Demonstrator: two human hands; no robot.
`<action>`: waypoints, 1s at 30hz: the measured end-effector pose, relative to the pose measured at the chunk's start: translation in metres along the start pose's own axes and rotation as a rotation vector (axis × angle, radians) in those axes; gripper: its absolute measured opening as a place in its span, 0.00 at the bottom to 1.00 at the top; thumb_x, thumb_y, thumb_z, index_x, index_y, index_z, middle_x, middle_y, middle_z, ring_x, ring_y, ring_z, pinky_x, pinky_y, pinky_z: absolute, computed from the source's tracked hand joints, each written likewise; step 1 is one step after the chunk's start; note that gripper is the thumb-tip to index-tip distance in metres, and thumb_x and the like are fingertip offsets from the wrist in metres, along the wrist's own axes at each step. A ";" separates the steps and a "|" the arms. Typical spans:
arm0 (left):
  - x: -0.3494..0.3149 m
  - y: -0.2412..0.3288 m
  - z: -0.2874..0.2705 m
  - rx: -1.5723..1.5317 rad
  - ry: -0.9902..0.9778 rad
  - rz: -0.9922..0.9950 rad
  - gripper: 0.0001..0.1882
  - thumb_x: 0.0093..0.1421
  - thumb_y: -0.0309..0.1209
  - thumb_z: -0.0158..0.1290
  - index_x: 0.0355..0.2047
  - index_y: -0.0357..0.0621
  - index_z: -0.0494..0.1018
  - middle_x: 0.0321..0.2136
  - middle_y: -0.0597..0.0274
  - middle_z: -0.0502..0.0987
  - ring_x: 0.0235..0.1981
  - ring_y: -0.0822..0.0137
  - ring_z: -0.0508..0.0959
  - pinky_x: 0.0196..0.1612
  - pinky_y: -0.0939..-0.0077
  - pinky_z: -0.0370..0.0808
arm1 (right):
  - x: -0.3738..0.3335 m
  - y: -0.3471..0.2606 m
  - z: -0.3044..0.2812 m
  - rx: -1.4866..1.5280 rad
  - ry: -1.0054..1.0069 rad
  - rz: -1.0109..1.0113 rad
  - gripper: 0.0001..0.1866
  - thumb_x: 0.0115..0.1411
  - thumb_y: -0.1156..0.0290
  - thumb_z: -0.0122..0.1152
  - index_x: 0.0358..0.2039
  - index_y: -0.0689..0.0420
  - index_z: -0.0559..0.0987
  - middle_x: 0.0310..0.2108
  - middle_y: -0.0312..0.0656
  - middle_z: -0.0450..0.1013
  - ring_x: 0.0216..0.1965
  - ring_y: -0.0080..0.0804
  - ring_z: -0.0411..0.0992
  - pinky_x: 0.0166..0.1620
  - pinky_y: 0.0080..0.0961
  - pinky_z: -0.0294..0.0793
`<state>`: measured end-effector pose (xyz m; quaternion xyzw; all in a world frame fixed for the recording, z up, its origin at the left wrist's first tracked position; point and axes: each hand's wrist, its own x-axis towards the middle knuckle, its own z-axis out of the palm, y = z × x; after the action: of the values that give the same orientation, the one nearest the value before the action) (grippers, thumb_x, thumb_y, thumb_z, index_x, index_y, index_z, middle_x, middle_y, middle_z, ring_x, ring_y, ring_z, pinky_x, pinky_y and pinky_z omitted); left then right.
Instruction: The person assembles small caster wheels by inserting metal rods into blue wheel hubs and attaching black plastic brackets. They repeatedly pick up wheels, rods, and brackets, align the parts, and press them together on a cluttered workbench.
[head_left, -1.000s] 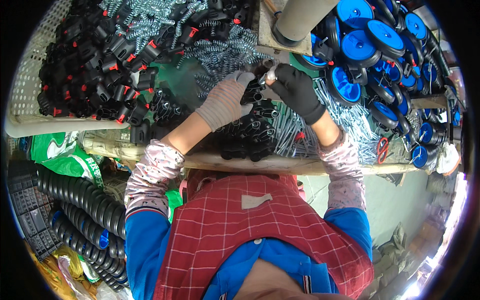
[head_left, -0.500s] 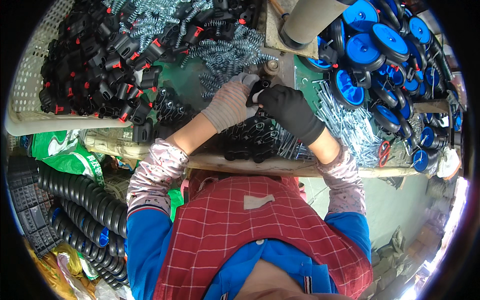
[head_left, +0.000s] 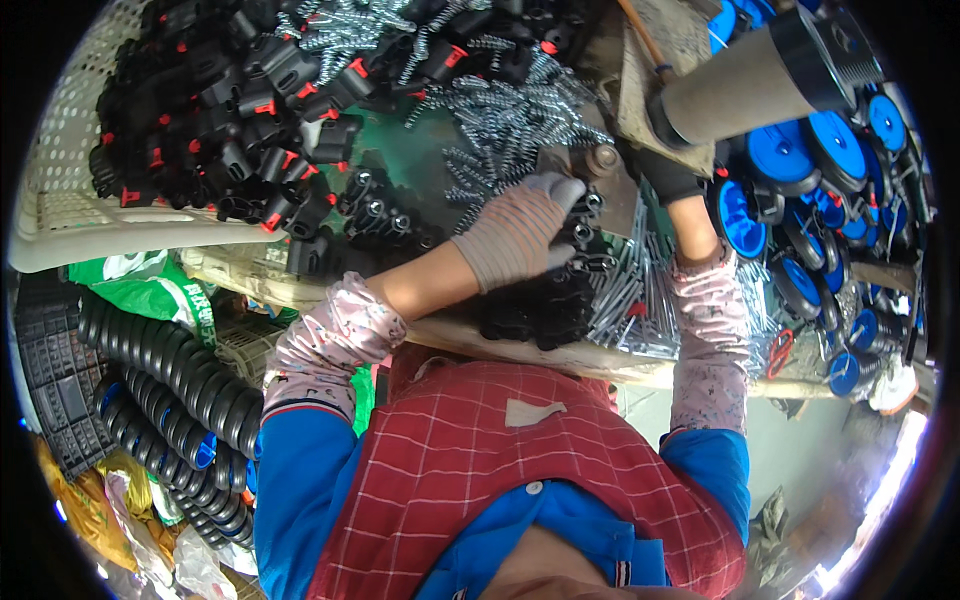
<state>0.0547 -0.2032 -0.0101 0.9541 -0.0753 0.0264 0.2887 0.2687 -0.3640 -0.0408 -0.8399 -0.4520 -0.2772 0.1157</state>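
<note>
Okay, you're leaning in over the counter (head_left: 655, 372), arms stretched forward. Your left hand (head_left: 515, 230), in the grey striped glove, sits right at the black fittings (head_left: 594, 262), thumb and fingertips apart from each other; whether a piece is pinched between them, I can't tell. Just beyond those fingertips stands the round metal knob (head_left: 603, 160). Across from it, your right hand (head_left: 668, 180), in the black glove, reaches in at the lower edge of the board (head_left: 636, 85) that carries the grey cylinder (head_left: 735, 100); its fingers are hidden, so I can't say what they're doing.

So the step in hand looks like a reach, by my judgement: left posted among the fittings, right stretched out to the board. More fittings lie heaped near the counter's front edge. The springs (head_left: 520, 115) pile up past your left hand, the long metal pins (head_left: 625, 290) fan out between your forearms, and blue-and-black wheels (head_left: 835, 150) crowd your right side.

What the next move calls for, I'd judge, is a steady left hand beside that knob and a right hand brought out cleanly, without its knuckles catching the board.
</note>
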 end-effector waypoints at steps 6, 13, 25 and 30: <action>-0.008 -0.021 -0.067 0.136 0.040 -0.046 0.27 0.57 0.40 0.60 0.54 0.41 0.69 0.49 0.49 0.74 0.47 0.47 0.76 0.49 0.58 0.76 | 0.004 -0.005 0.015 -0.148 -0.200 0.185 0.35 0.65 0.46 0.44 0.69 0.47 0.59 0.67 0.49 0.59 0.68 0.49 0.56 0.69 0.44 0.51; 0.041 -0.106 -0.112 0.942 0.077 -0.077 0.33 0.54 0.29 0.61 0.60 0.53 0.63 0.53 0.59 0.70 0.43 0.51 0.79 0.42 0.59 0.80 | -0.010 0.000 -0.022 -0.103 0.001 -0.180 0.28 0.57 0.59 0.61 0.58 0.52 0.72 0.56 0.47 0.70 0.57 0.51 0.68 0.57 0.48 0.65; -0.030 -0.058 -0.089 -1.042 0.519 -0.409 0.26 0.57 0.31 0.65 0.53 0.38 0.69 0.40 0.59 0.77 0.37 0.71 0.79 0.40 0.79 0.80 | -0.017 -0.102 -0.114 1.237 -0.187 0.523 0.12 0.60 0.74 0.66 0.44 0.59 0.79 0.34 0.36 0.79 0.33 0.19 0.75 0.37 0.19 0.74; -0.051 -0.038 -0.071 -1.048 0.476 -0.397 0.21 0.56 0.33 0.66 0.45 0.39 0.69 0.33 0.61 0.76 0.33 0.73 0.79 0.36 0.81 0.79 | 0.020 -0.138 -0.112 1.125 -0.234 0.286 0.08 0.59 0.73 0.65 0.40 0.56 0.79 0.31 0.38 0.77 0.30 0.27 0.76 0.33 0.23 0.75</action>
<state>0.0097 -0.1262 0.0238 0.6485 0.1675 0.1442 0.7284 0.1237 -0.3222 0.0547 -0.7271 -0.4217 0.1176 0.5289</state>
